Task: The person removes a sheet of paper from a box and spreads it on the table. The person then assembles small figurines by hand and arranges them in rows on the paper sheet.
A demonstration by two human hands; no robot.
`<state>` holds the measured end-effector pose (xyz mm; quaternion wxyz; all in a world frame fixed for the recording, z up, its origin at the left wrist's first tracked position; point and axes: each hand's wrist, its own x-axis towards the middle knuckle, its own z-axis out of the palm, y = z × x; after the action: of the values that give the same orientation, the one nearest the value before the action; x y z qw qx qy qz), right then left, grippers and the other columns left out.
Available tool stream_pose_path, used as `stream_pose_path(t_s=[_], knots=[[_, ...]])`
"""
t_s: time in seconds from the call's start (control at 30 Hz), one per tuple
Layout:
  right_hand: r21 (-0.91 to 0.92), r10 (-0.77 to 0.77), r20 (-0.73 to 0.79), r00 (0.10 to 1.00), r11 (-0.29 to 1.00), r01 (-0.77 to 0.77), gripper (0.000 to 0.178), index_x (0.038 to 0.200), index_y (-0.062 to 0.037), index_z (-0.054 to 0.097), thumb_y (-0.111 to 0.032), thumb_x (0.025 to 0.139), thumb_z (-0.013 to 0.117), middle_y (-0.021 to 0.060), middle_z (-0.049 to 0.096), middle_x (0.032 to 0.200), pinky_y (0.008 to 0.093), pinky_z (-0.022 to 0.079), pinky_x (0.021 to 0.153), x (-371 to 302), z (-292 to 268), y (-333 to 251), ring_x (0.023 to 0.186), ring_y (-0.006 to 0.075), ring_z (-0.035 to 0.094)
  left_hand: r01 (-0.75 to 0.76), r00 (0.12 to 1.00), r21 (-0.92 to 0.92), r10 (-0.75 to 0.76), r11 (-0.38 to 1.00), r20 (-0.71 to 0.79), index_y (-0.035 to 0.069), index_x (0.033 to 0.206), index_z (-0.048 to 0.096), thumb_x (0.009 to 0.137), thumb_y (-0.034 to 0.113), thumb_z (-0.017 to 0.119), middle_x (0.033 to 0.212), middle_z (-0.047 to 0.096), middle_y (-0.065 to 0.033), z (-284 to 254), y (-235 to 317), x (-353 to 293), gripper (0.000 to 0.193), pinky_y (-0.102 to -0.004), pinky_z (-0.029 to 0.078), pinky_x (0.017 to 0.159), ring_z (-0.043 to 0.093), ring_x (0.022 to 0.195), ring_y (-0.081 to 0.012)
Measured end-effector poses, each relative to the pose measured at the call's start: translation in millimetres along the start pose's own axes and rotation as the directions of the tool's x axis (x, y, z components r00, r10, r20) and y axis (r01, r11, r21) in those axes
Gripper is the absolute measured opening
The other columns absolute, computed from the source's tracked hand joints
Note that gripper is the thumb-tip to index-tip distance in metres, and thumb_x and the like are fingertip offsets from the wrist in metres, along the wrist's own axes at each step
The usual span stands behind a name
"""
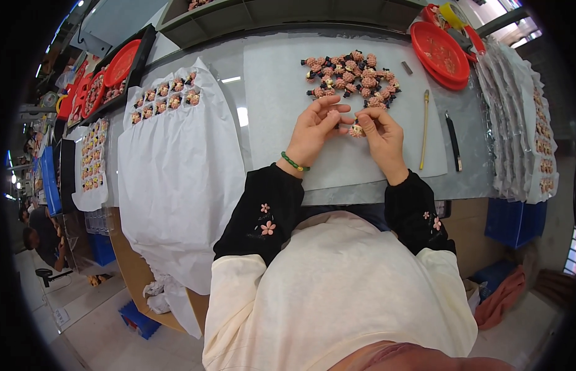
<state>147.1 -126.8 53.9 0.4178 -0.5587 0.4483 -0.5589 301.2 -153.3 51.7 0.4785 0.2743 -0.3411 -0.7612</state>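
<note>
Both hands are raised over a white sheet [275, 148] on the table. My right hand [386, 141] pinches a small doll-head figurine [356, 130] with a pale face and pink hair, between thumb and fingers. Close beside it is my left hand [311, 130], its thumb and fingertips brought together and the other fingers loosely curled. Whatever sits between those left fingertips is too small to tell. Just beyond my hands lies a pile of similar pink-haired figurines [347, 77] with black parts.
To the right lie a thin tan stick [424, 130], a black pen-like tool [453, 141] and red round trays [439, 55]. Leftward, figurines stand in rows on white paper [176, 148]. Stacked clear trays [507, 117] occupy the far right. A grey bin [288, 18] borders the back.
</note>
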Motion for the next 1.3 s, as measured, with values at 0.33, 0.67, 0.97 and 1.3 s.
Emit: stream_pose_path(t_s=[0.33, 0.67, 0.97, 1.3], knots=[[-0.09, 0.043, -0.01, 0.999, 0.995, -0.043, 0.014, 0.086, -0.001, 0.057, -0.014, 0.083, 0.059, -0.0013, 0.054, 0.076, 0.0164, 0.039, 0.057, 6.1, 0.9, 5.9, 0.067, 0.0033, 0.048, -0.095, 0.988, 0.28, 0.056, 0.955, 0.142, -0.004, 0.116, 0.048, 0.08, 0.005, 0.059, 0.1, 0.058, -0.0082, 3.7, -10.0, 2.4, 0.039, -0.0252, 0.045, 0.08, 0.055, 0.091, -0.0135], [-0.021, 0.133, -0.075, 0.988, 0.991, -0.135, 0.026, 0.097, -0.0015, 0.055, -0.024, 0.092, 0.043, 0.0006, 0.052, 0.079, 0.0176, 0.038, 0.052, -1.8, -1.8, 1.9, 0.066, 0.006, 0.048, -0.5, 0.844, 0.691, 0.473, 0.522, 0.254, -0.002, 0.106, 0.056, 0.073, 0.006, 0.064, 0.089, 0.058, -0.0033, 38.1, 96.1, 14.0, 0.035, -0.0228, 0.047, 0.074, 0.054, 0.081, -0.0097], [-0.054, 0.142, -0.032, 0.989, 0.988, -0.143, 0.026, 0.096, -0.0016, 0.056, -0.023, 0.092, 0.041, 0.0012, 0.052, 0.08, 0.0165, 0.037, 0.052, -0.9, 1.7, 2.3, 0.065, 0.0049, 0.048, 0.249, 0.658, 0.942, 0.753, -0.226, 0.007, 0.003, 0.104, 0.058, 0.064, 0.016, 0.061, 0.08, 0.063, -0.0123, -169.0, 280.2, -58.8, 0.042, -0.0297, 0.047, 0.071, 0.062, 0.075, -0.023], [-0.139, 0.19, -0.033, 0.981, 0.971, -0.193, 0.025, 0.095, -0.0046, 0.057, -0.025, 0.092, 0.042, -0.0018, 0.05, 0.073, 0.0152, 0.032, 0.05, -2.6, 3.0, 4.6, 0.058, 0.0022, 0.042, 0.531, 0.641, 0.844, 0.688, -0.077, -0.341, 0.002, 0.106, 0.055, 0.07, 0.012, 0.062, 0.085, 0.06, -0.0166, -305.4, 238.5, -113.0, 0.038, -0.0368, 0.044, 0.073, 0.058, 0.08, -0.0321]])
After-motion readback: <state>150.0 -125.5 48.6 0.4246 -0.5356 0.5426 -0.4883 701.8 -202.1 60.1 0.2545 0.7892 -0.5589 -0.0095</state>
